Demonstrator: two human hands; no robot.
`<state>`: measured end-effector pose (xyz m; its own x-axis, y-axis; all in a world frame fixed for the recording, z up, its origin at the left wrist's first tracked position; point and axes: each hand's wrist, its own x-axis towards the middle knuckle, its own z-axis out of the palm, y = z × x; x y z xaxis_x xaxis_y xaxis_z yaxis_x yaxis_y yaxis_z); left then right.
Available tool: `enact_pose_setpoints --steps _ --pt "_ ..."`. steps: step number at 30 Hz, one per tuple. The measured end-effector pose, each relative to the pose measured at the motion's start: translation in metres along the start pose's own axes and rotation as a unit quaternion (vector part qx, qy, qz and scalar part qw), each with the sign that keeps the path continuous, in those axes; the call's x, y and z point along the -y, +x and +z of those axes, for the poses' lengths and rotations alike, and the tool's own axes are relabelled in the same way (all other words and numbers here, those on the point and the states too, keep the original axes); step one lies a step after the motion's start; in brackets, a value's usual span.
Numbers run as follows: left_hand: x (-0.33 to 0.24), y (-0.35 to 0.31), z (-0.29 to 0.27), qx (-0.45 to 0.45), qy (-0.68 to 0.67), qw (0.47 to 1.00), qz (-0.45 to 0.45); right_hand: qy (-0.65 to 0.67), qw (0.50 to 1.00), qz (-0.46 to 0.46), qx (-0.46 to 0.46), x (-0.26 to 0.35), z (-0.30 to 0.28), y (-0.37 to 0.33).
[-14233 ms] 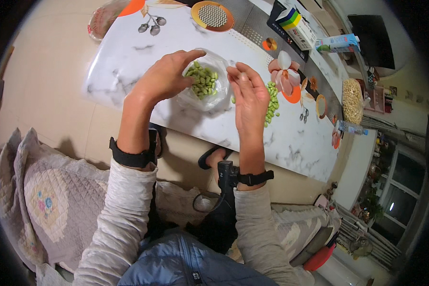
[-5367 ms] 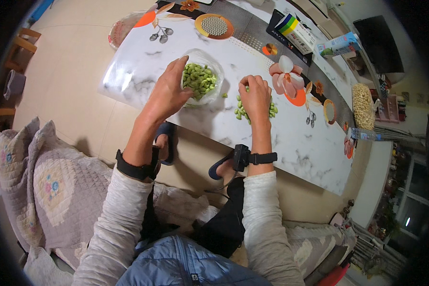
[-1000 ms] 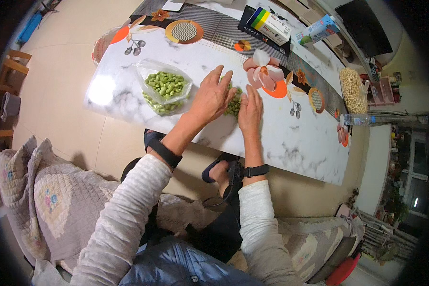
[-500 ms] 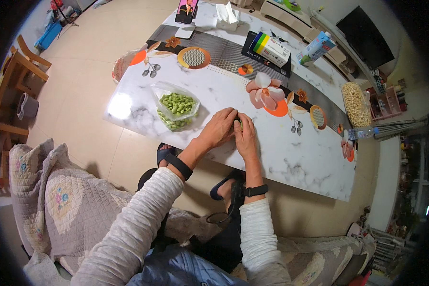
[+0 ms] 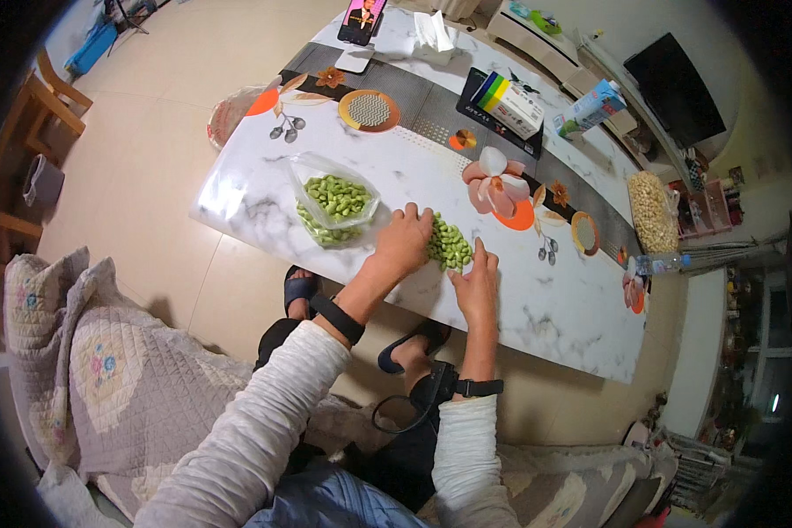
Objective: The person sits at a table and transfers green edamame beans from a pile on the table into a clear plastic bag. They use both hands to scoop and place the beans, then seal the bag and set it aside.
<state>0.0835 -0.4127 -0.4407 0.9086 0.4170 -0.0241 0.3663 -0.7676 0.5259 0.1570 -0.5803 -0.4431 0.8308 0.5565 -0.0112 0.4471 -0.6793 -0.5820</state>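
A small pile of shelled green beans (image 5: 450, 245) lies loose on the white marble-patterned table (image 5: 572, 317). My left hand (image 5: 405, 239) rests against the pile's left side, palm down, its fingers bent and slightly apart. On the right edge of the pile, my right hand (image 5: 479, 283) has its thumb and fingers apart, the fingertips close to the beans. Neither hand grips anything that I can see. To the left stands an open clear plastic bag (image 5: 304, 165) with more of the same beans (image 5: 337, 199) inside, apart from my left hand.
At the far side are a phone on a stand (image 5: 359, 22), a tissue pack (image 5: 433, 33), a striped white box (image 5: 509, 102) and a carton (image 5: 594, 107). A bag of pale puffed snacks (image 5: 651, 211) and a plastic bottle (image 5: 660, 264) lie by the right edge. A basket (image 5: 231, 116) stands beyond the left edge.
My hands were together over the beans, nearly hiding them. They have since parted, the left leftward and the right to the right and nearer me, uncovering the pile. The view has shifted slightly.
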Motion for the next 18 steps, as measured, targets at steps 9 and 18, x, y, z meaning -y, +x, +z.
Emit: enact_pose_setpoints --steps 9,18 --pt "-0.011 0.012 0.019 -0.05 -0.067 0.993 0.084 -0.031 0.997 -0.063 -0.026 0.012 0.01 0.031" --pt "-0.017 0.026 0.017 -0.051 -0.195 0.979 0.034 0.126 0.992 -0.001 -0.007 0.02 0.019 0.046"
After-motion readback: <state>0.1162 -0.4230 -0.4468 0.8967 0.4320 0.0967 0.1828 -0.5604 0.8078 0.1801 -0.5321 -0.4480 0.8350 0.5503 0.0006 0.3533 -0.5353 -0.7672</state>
